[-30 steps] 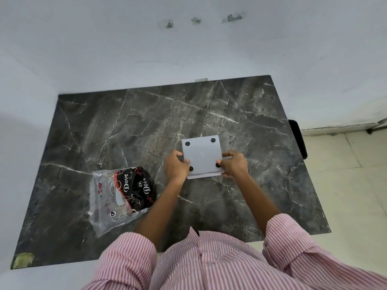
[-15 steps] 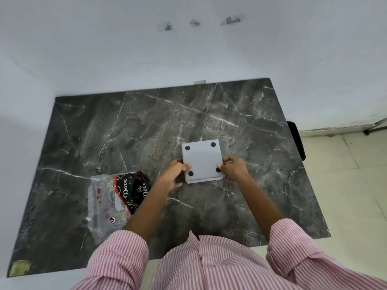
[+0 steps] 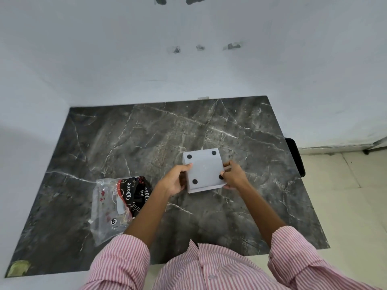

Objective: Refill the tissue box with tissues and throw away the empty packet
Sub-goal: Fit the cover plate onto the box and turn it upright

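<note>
Both hands' fingers (image 3: 187, 166) around tissue box (image 3: 204, 170)

My shirt (image 3: 211, 268): woven cloth, thin vertical stripes in pink and white, buttoned front with one small pale button visible on the placket. My left sleeve (image 3: 123, 262) and right sleeve (image 3: 299, 254): same stripe, both pushed up and bunched in folds at the elbow. Forearms bare below. My left hand (image 3: 173, 181) and right hand (image 3: 233, 175): bare, no rings, no watch.
</note>
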